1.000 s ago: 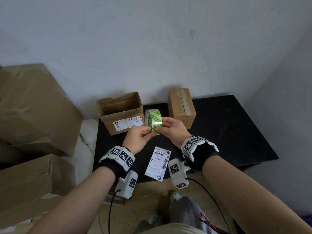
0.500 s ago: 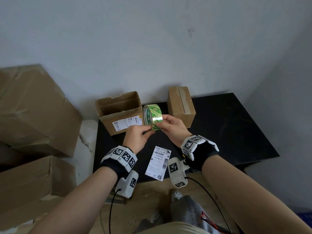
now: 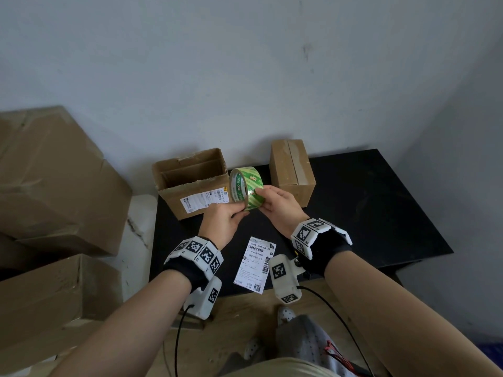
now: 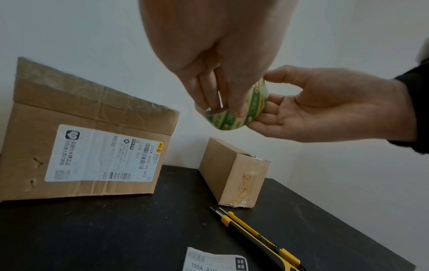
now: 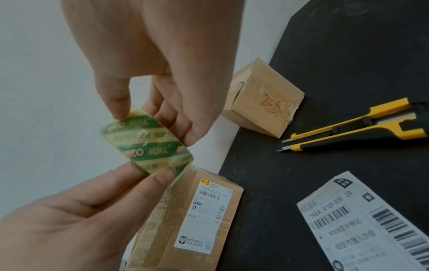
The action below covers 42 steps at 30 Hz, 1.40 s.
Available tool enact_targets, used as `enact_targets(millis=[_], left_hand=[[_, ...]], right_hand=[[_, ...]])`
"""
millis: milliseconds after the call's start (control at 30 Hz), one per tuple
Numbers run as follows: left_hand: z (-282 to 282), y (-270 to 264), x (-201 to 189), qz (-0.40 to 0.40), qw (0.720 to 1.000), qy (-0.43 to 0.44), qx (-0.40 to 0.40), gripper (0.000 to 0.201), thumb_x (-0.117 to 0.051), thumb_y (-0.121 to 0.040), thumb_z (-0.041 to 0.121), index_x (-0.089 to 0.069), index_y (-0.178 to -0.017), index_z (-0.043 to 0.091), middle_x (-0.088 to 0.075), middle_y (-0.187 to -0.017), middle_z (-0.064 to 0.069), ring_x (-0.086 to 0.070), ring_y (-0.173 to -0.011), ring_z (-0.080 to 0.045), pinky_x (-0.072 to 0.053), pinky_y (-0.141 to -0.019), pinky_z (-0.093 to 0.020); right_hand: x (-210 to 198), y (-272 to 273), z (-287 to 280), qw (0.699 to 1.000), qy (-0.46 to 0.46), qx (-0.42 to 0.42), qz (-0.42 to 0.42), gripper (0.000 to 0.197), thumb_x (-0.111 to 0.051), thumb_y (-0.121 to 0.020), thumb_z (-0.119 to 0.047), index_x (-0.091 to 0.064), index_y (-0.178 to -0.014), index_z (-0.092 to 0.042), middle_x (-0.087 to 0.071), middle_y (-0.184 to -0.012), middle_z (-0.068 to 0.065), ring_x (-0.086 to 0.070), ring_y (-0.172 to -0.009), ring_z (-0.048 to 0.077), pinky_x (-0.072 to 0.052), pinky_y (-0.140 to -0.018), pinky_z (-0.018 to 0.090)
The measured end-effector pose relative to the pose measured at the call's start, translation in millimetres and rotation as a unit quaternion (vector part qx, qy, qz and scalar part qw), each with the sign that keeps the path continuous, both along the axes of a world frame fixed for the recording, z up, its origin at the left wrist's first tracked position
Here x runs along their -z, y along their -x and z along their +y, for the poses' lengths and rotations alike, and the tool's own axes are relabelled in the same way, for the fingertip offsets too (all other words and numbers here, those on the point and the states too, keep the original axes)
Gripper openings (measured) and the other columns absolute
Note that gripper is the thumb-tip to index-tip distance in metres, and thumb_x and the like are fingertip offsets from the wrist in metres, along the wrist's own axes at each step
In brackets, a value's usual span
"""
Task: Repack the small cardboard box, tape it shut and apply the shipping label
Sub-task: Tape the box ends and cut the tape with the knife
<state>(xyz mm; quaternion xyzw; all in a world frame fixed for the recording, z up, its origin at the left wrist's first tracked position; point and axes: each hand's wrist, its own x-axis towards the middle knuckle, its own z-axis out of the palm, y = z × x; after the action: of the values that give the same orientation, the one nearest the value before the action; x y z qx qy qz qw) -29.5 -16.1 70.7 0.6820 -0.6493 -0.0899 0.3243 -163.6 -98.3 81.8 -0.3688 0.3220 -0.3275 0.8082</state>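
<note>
Above the black table [image 3: 367, 213] both hands hold a green-patterned tape roll [image 3: 246, 187]. My right hand [image 3: 259, 199] grips the roll between thumb and fingers. My left hand [image 3: 241, 209] pinches the roll's lower edge, where a clear tape end seems to lift [image 5: 150, 170]. The small closed cardboard box [image 3: 292, 170] stands behind the roll to the right, with "2-5" handwritten on its end [image 5: 262, 108]. The white shipping label [image 3: 255, 263] lies flat on the table between my wrists.
An open-topped cardboard box [image 3: 192, 183] with an old label stands at the table's back left. A yellow and black utility knife [image 4: 255, 236] lies near the shipping label. Large cardboard cartons [image 3: 54, 180] are stacked left of the table. The wall is close behind.
Both hands have lifted the tape roll slightly and turned it a little. Both hands keep hold of the roll. The boxes and the label have not moved.
</note>
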Motion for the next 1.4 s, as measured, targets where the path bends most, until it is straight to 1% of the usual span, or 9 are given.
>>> enact_targets(millis=[133,300,400,533,700,867,1033,1200,1400], left_hand=[[-2.0,-0.7,2.1,-0.008,1.000,0.010,-0.001,0.014,-0.070,-0.082,0.010,-0.073,-0.094,0.005,-0.072,-0.094,-0.009,-0.067,-0.090,-0.020,-0.043,-0.080,-0.020],[-3.3,-0.7,3.3,-0.022,0.999,0.022,0.009,0.011,-0.069,-0.082,0.009,-0.072,-0.092,0.005,-0.072,-0.089,-0.009,-0.067,-0.085,-0.021,-0.053,-0.078,-0.031],[-4.1,1.0,1.7,-0.030,0.999,0.035,0.025,0.010,-0.070,-0.080,0.006,-0.072,-0.090,0.006,-0.072,-0.086,-0.007,-0.068,-0.080,-0.019,-0.054,-0.073,-0.029],[-2.3,2.5,0.8,-0.042,0.998,0.040,0.020,0.010,-0.071,-0.079,0.006,-0.073,-0.088,0.006,-0.072,-0.084,-0.006,-0.068,-0.076,-0.017,-0.053,-0.071,-0.025],[-0.8,5.4,-1.3,-0.046,0.998,0.040,0.028,0.009,-0.070,-0.080,0.008,-0.072,-0.089,0.009,-0.072,-0.082,-0.005,-0.068,-0.075,-0.017,-0.055,-0.069,-0.029],[0.5,4.9,-0.9,-0.031,0.998,0.039,0.025,0.011,-0.069,-0.082,0.010,-0.072,-0.093,0.008,-0.072,-0.084,-0.006,-0.068,-0.077,-0.018,-0.056,-0.070,-0.034],[3.1,3.4,-4.3,0.000,0.998,0.054,0.019,0.015,-0.069,-0.081,0.007,-0.072,-0.097,0.006,-0.072,-0.090,-0.008,-0.067,-0.085,-0.018,-0.052,-0.077,-0.026],[3.8,0.0,-4.2,0.022,0.997,0.076,0.023,0.016,-0.071,-0.079,0.003,-0.073,-0.095,0.005,-0.072,-0.093,-0.006,-0.060,-0.089,-0.001,-0.042,-0.084,-0.009],[6.6,-3.1,-3.7,-0.015,0.997,0.074,0.028,0.010,-0.070,-0.080,0.004,-0.072,-0.090,0.005,-0.072,-0.086,-0.007,-0.067,-0.081,-0.014,-0.047,-0.076,-0.015]], right_hand=[[-1.5,1.6,-1.2,1.000,-0.010,-0.013,-0.020,0.018,-0.046,-0.094,-0.005,-0.063,-0.094,-0.003,-0.066,-0.095,0.011,-0.064,-0.091,0.016,-0.051,-0.084,0.023],[-1.2,3.0,-1.8,0.999,-0.011,-0.020,-0.032,0.019,-0.044,-0.095,-0.004,-0.063,-0.099,-0.002,-0.068,-0.097,0.010,-0.065,-0.092,0.015,-0.052,-0.082,0.022],[-1.3,2.7,-2.6,0.999,-0.018,-0.006,-0.030,0.017,-0.046,-0.095,-0.007,-0.063,-0.097,-0.002,-0.066,-0.096,0.012,-0.064,-0.092,0.017,-0.051,-0.086,0.024],[-1.2,6.0,-2.5,0.999,-0.006,-0.024,-0.039,0.017,-0.046,-0.093,0.001,-0.062,-0.096,-0.001,-0.065,-0.095,0.011,-0.063,-0.091,0.018,-0.052,-0.087,0.024],[2.2,6.2,1.0,0.999,0.036,-0.016,-0.023,0.018,-0.058,-0.085,0.007,-0.062,-0.100,-0.001,-0.068,-0.097,0.010,-0.067,-0.090,0.015,-0.054,-0.084,0.023],[1.7,8.1,2.4,0.997,0.067,-0.030,-0.020,0.029,-0.054,-0.082,0.016,-0.061,-0.104,0.000,-0.067,-0.099,0.013,-0.065,-0.092,0.018,-0.053,-0.088,0.027],[0.6,11.3,3.1,0.994,0.095,-0.051,-0.018,0.037,-0.054,-0.080,0.019,-0.059,-0.113,0.002,-0.066,-0.105,0.015,-0.065,-0.097,0.021,-0.052,-0.091,0.030],[-1.6,10.9,6.7,0.994,0.088,-0.054,-0.034,0.037,-0.049,-0.085,0.017,-0.053,-0.121,0.009,-0.063,-0.113,0.018,-0.062,-0.104,0.022,-0.050,-0.095,0.029],[-5.8,8.1,5.6,0.997,0.018,-0.041,-0.064,0.026,-0.045,-0.093,0.003,-0.055,-0.116,0.011,-0.062,-0.113,0.020,-0.063,-0.102,0.021,-0.051,-0.093,0.025]])
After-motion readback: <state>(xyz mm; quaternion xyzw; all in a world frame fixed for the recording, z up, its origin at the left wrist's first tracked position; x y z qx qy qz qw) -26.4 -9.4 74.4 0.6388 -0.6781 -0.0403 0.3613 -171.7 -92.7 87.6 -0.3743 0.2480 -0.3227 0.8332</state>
